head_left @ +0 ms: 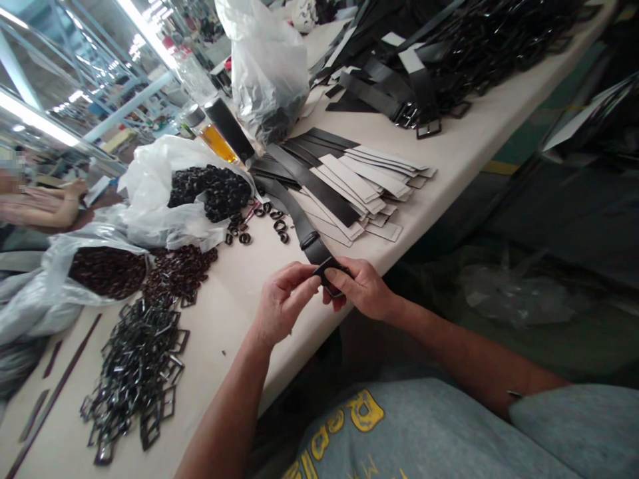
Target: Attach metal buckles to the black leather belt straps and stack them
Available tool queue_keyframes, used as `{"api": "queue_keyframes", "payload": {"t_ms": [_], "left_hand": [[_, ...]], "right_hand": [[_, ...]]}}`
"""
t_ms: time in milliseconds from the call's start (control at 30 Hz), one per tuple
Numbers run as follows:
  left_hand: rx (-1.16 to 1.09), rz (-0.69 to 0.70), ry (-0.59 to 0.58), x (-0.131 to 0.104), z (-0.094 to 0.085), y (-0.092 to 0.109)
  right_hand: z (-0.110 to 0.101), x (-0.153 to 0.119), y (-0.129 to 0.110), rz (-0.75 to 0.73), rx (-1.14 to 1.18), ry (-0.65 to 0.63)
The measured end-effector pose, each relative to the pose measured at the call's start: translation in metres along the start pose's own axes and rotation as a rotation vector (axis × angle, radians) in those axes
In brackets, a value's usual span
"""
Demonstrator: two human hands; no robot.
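Near the table's front edge, both hands hold the end of a black strap point(294, 211) where it meets a dark buckle point(333, 287). My left hand point(285, 299) pinches the buckle end from the left, thumb and fingers pressed together. My right hand point(367, 287) grips the same end from the right, its thumb on top and fingers curled underneath. A black loop point(309, 241) sits around the strap just above the hands. The strap runs back across the table beside a fan of black strips with pale undersides point(369, 183).
Piled buckles point(134, 366) lie at the left, near bags of brown loops point(107, 271) and black loops point(212, 189). A bottle of yellow liquid point(215, 141) and a plastic bag point(269, 66) stand behind. Buckled straps point(479, 53) cover the back right. A person's arm point(50, 206) shows far left.
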State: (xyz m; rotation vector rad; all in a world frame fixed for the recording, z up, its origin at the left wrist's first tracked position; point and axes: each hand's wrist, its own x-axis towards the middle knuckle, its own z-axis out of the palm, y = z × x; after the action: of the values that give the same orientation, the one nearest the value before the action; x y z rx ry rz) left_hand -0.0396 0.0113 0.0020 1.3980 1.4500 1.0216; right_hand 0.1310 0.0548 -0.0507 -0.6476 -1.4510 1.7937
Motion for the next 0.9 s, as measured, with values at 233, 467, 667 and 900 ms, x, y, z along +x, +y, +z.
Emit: {"api": "queue_keyframes", "payload": {"t_ms": [233, 467, 667, 900], "left_hand": [[-0.655, -0.297, 0.15, 0.025, 0.005, -0.007], [-0.789, -0.274, 0.179, 0.012, 0.026, 0.006], [-0.712, -0.171, 0.224, -0.005, 0.04, -0.002], [-0.631, -0.05, 0.197, -0.008, 0.047, -0.009]], "right_hand": [[0.0, -0.001, -0.007, -0.039, -0.114, -0.08], [-0.001, 0.005, -0.005, -0.042, -0.254, -0.084], [0.002, 0.009, -0.007, -0.115, -0.369, -0.066], [-0.005, 0.008, -0.002, -0.076, -0.297, -0.17]]}}
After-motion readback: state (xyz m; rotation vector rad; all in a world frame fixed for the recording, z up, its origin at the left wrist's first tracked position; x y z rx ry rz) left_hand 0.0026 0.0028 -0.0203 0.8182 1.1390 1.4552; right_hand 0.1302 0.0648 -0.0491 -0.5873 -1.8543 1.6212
